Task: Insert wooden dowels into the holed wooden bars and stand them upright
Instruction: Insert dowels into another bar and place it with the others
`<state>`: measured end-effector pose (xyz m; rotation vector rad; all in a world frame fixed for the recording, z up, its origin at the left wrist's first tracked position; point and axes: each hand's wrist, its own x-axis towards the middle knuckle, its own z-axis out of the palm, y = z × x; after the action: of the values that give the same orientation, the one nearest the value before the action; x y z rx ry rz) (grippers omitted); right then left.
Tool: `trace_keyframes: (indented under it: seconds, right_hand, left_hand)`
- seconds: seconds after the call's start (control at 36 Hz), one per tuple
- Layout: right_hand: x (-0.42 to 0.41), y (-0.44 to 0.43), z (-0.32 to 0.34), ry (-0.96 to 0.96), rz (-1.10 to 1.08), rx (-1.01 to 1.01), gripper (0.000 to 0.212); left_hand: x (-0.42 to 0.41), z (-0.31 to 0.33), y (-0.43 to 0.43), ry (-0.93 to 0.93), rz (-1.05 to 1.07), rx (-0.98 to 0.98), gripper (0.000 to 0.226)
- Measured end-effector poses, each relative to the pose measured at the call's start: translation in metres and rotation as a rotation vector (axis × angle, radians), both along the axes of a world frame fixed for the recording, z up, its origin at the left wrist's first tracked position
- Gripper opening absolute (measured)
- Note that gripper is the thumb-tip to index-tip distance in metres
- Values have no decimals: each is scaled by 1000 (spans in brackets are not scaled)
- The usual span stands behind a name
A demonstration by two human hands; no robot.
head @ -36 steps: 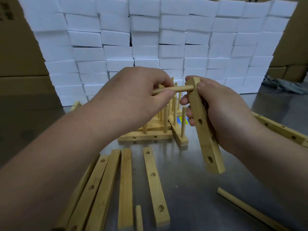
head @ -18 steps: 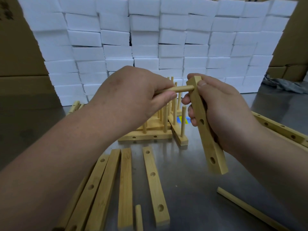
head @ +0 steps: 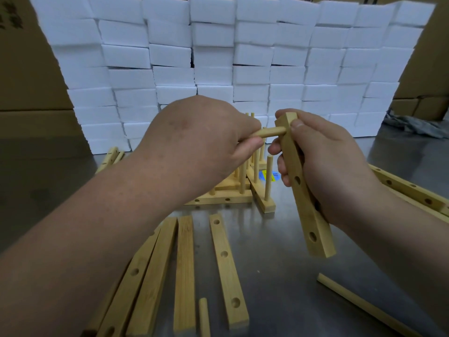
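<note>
Looming at the back is a wall of white foam blocks [head: 243,57], and the grey metal table [head: 279,288] runs out under both my arms. My hands are raised above it, close together but not touching. My right hand [head: 325,166] is wrapped round the upper half of the holed bar [head: 306,200], thumb pressed near its top end. The bar tilts, its lower end pointing down toward me and clear of the table. My left hand [head: 201,142] pinches the dowel [head: 269,132], which lies level between the hands with its tip against the bar's side face near the top. How deep it sits I cannot tell, since the dowel covers its own hole, and its other end is buried in my left fingers. Two open holes show on the bar below my right fingers.

Behind my hands the finished stands [head: 243,190] sit on the table with dowels upright, half hidden by my left hand. Loose bars [head: 226,263] lie flat nearer me, cut off at the bottom edge. More bars [head: 408,188] disappear behind my right forearm. A spare dowel [head: 359,305] lies at the lower right, and a short dowel end [head: 204,317] pokes in at the bottom.
</note>
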<state>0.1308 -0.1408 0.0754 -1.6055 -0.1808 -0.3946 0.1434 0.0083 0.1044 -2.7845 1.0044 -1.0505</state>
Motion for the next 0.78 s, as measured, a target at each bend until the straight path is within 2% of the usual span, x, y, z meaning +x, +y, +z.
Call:
trace_keyframes:
  seconds: [0.22,0.36,0.47,0.58,0.78]
  right_hand:
    - [0,-2,-2,-49,-27,-70,34]
    - [-1,-3,-2,-99,-20,-139,35]
    - [0,-4,-7,-101,2,-159,36]
    - [-1,-1,-10,-123,22,-165,36]
    - [-1,-3,-8,-163,-11,-151,34]
  left_hand:
    - [-3,-2,-3,160,-67,-180,44]
    - [2,-5,-2,360,-104,-446,41]
    - [2,-3,0,432,-95,-473,42]
    - [2,2,3,520,-88,-526,29]
    - [1,-3,-5,615,-101,-688,35]
